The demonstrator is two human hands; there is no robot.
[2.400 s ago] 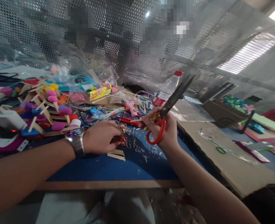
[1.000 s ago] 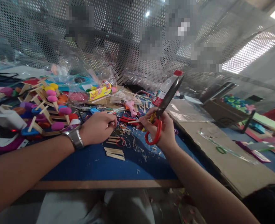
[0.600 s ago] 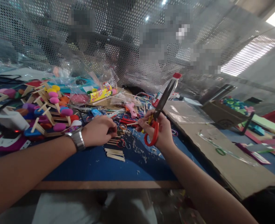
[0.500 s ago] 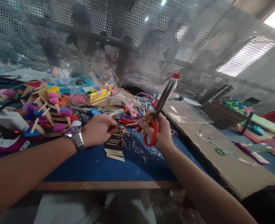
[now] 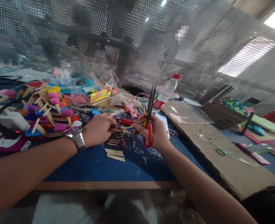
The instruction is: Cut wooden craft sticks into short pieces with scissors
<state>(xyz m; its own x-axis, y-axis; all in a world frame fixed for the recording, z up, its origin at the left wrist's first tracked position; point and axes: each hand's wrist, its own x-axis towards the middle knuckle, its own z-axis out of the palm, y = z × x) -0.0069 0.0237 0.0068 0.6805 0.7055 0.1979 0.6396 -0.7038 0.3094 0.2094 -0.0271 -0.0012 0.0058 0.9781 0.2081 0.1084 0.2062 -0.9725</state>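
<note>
My right hand is closed around red-handled scissors, their dark blades pointing up. Between its thumb and fingertips a thin wooden stick pokes out to the left. My left hand, with a metal watch on the wrist, rests low over the table with its fingers curled together. Whatever its fingertips may hold is hidden. Just below it lie several short wooden sticks in a small row. Rubber bands and pale shavings are scattered between the hands.
Behind my right hand stand a bottle with a red cap and a phone. A pink glue gun lies at the middle back. Stick pieces with coloured clay crowd the left. Cardboard covers the right side, beside a box.
My right hand has shifted left, carrying the scissors and stick closer to my left hand. The blades now point more upright, and the bottle and phone show more. My left hand has barely moved.
</note>
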